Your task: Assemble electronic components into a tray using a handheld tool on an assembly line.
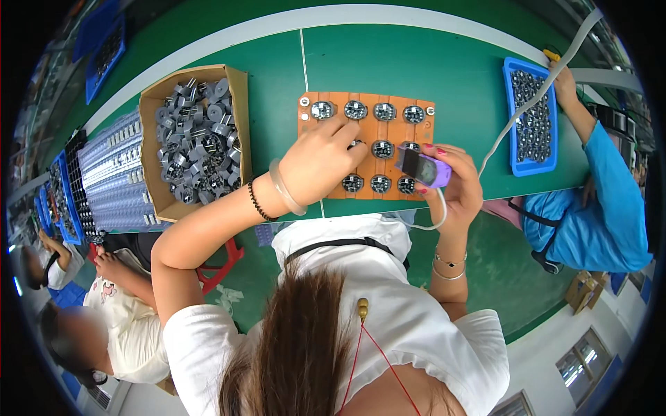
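Orange jig board carries round grey parts; left fingers press one, right hand grips a purple tool.

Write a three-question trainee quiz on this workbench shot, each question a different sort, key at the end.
1. True or false: the right hand holds a purple handheld tool with a dark tip over the orange slotted holding board.
2. Which container holds the loose grey round metal parts to the left of the board? A) open brown cardboard box B) blue plastic tray C) a white bucket
3. Fill in: the left hand rests its fingers on the ____ board.

Key: 1 true; 2 A; 3 orange.
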Motion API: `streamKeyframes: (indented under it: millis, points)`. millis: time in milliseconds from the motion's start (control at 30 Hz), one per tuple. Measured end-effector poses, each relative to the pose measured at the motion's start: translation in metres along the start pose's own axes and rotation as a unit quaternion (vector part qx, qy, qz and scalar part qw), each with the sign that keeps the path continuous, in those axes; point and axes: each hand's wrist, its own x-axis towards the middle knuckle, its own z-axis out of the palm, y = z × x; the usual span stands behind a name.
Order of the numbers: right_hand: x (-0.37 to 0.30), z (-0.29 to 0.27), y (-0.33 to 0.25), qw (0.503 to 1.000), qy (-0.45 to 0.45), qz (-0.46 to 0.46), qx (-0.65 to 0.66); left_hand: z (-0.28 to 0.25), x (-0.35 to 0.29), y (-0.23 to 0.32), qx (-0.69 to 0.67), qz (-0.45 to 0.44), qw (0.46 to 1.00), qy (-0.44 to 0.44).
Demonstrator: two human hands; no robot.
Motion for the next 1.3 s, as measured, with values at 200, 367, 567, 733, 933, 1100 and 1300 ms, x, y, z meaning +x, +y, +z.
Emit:
streamKeyframes:
  millis: [200,367,567,733,933,1100,1300]
  points:
    - [0.004,0.015,-0.002,1.0,-0.021,-0.017,-0.011,-0.023,0.011,0.019,-0.102,-0.026,0.994,0.018]
    - [0.006,0.015,-0.003,1.0,-0.02,-0.019,-0.003,-0.025,0.014,0.02,-0.136,0.009,0.989,0.058]
    - [0.001,0.016,0.0,0.999,0.036,-0.006,0.036,-0.028,0.013,0.017,-0.173,-0.018,0.982,0.074]
    - [0.004,0.016,-0.005,0.999,0.032,0.003,0.032,-0.028,0.01,0.021,-0.183,-0.061,0.978,0.077]
    - [0.005,0.017,-0.006,0.998,0.043,-0.001,0.046,-0.028,0.011,0.022,-0.177,-0.039,0.977,0.115]
    - [0.006,0.017,-0.003,0.999,0.013,-0.02,0.036,-0.018,0.006,0.022,-0.152,-0.032,0.98,0.127]
    - [-0.001,0.018,-0.001,0.999,0.005,0.02,0.026,-0.015,-0.002,0.02,-0.13,-0.079,0.982,0.114]
